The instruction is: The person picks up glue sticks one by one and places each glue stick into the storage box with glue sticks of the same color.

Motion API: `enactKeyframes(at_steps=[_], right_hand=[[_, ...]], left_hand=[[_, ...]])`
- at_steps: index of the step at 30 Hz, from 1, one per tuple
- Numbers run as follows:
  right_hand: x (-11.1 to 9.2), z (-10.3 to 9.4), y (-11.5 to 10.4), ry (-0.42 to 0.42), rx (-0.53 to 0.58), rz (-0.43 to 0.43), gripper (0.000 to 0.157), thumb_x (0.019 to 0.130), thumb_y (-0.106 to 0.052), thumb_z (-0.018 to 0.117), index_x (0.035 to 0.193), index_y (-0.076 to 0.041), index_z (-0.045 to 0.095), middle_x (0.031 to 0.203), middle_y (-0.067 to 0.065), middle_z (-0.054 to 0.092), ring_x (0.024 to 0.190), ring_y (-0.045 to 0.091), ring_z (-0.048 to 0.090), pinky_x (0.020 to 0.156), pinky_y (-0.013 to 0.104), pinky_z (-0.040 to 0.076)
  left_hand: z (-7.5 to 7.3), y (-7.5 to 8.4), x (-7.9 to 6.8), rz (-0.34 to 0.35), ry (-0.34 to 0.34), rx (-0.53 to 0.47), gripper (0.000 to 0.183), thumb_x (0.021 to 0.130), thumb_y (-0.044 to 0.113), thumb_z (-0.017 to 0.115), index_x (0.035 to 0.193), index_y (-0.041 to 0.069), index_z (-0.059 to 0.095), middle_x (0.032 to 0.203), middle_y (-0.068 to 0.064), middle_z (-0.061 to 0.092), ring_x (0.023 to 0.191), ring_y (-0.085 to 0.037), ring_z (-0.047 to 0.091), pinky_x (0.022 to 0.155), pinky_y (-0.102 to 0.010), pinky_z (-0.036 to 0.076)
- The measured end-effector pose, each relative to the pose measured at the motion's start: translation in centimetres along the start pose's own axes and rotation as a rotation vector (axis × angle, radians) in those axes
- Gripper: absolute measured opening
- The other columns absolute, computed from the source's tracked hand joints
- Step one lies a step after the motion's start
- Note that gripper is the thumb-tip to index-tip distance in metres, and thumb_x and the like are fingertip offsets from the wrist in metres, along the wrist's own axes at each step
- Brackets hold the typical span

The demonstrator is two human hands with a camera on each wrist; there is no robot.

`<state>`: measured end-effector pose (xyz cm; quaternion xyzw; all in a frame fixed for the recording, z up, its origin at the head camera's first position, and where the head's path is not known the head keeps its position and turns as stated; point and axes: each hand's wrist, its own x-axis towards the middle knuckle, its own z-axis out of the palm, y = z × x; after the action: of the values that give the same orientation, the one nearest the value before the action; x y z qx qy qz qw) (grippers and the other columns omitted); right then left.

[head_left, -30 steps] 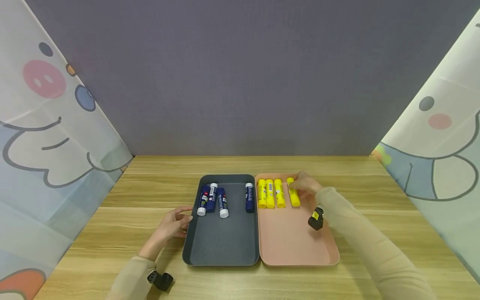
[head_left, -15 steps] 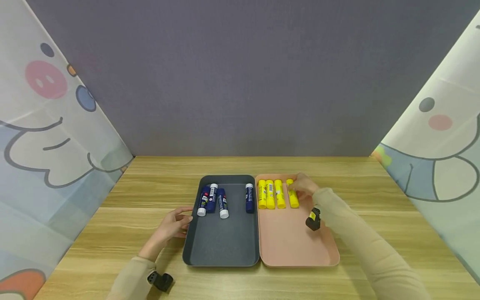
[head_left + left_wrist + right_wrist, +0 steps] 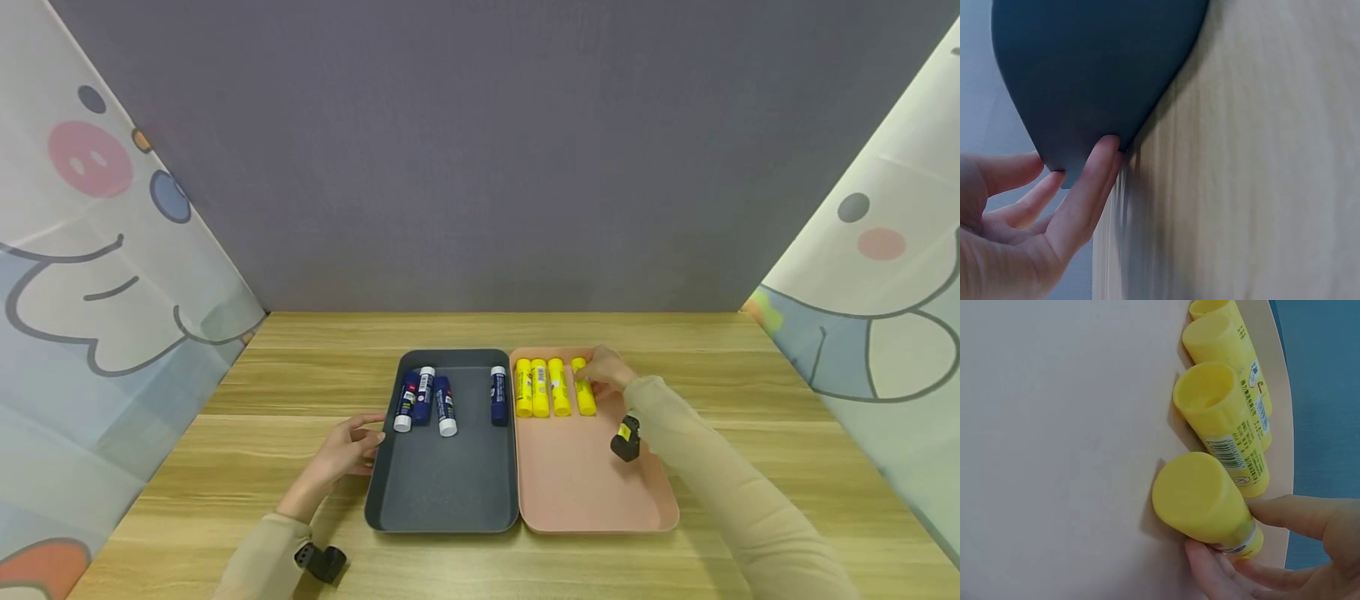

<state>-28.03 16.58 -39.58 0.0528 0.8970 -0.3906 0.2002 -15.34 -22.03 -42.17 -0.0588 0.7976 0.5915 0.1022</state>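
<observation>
With thumb and fingers, my right hand [image 3: 609,367] pinches a yellow glue stick [image 3: 585,398] near its far end, inside the pink tray [image 3: 597,492]. The right wrist view shows this glue stick [image 3: 1191,494] lying on the tray floor, thumb on one side and fingers on the other. To its left lie several more yellow glue sticks [image 3: 540,387] in a row. My left hand [image 3: 347,450] touches the left wall of the dark grey tray [image 3: 450,492]. Seen from the left wrist, its fairly straight fingers [image 3: 1088,187] rest against the tray's outer wall [image 3: 1097,75].
Three blue glue sticks with white caps, one of them a tilted glue stick [image 3: 446,406], lie at the grey tray's upper left. Another blue glue stick [image 3: 498,396] lies by its right wall. Both trays stand side by side on a wooden table [image 3: 247,450] before a grey panel [image 3: 480,167].
My right hand has shifted slightly left with the yellow glue stick, which now lies a little nearer the row and straighter. My left hand stays at the grey tray.
</observation>
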Motion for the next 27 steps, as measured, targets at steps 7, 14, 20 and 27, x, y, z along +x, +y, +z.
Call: enactKeyframes(at_steps=[7, 14, 20, 27], right_hand=[[-0.7, -0.5, -0.1, -0.037, 0.016, -0.009, 0.047, 0.081, -0.004, 0.053, 0.124, 0.01, 0.039, 0.088, 0.013, 0.049, 0.06, 0.019, 0.054, 0.063, 0.035, 0.052], [-1.8, -1.2, -0.1, -0.052, 0.023, -0.026, 0.05, 0.086, -0.008, 0.053, 0.128, 0.01, 0.035, 0.089, 0.016, 0.051, 0.062, 0.017, 0.053, 0.065, 0.033, 0.051], [-3.4, -2.0, -0.3, -0.06, 0.021, -0.107, 0.048, 0.088, -0.007, 0.049, 0.128, 0.013, 0.032, 0.115, 0.029, 0.046, 0.079, 0.031, 0.059, 0.067, 0.037, 0.051], [-5.6, -3.2, 0.4, -0.051, -0.005, -0.184, 0.046, 0.087, -0.007, 0.049, 0.126, 0.014, 0.034, 0.112, 0.034, 0.046, 0.081, 0.037, 0.058, 0.066, 0.039, 0.051]], left_hand=[[0.0, 0.0, 0.0, 0.004, -0.01, -0.003, 0.038, 0.088, 0.005, 0.049, 0.124, -0.006, 0.042, 0.093, -0.02, 0.06, 0.07, -0.021, 0.06, 0.059, -0.039, 0.052], [0.0, 0.1, 0.0, 0.017, -0.019, 0.012, 0.037, 0.088, 0.003, 0.048, 0.123, -0.006, 0.042, 0.092, -0.02, 0.059, 0.07, -0.021, 0.059, 0.059, -0.039, 0.052], [-0.2, 0.4, -0.1, 0.029, -0.06, 0.036, 0.039, 0.088, 0.001, 0.046, 0.125, -0.009, 0.039, 0.095, -0.023, 0.057, 0.072, -0.021, 0.059, 0.06, -0.039, 0.052], [-0.5, 0.9, -0.2, 0.052, -0.127, 0.074, 0.042, 0.087, -0.003, 0.046, 0.126, -0.013, 0.034, 0.101, -0.029, 0.053, 0.077, -0.023, 0.059, 0.064, -0.039, 0.052]])
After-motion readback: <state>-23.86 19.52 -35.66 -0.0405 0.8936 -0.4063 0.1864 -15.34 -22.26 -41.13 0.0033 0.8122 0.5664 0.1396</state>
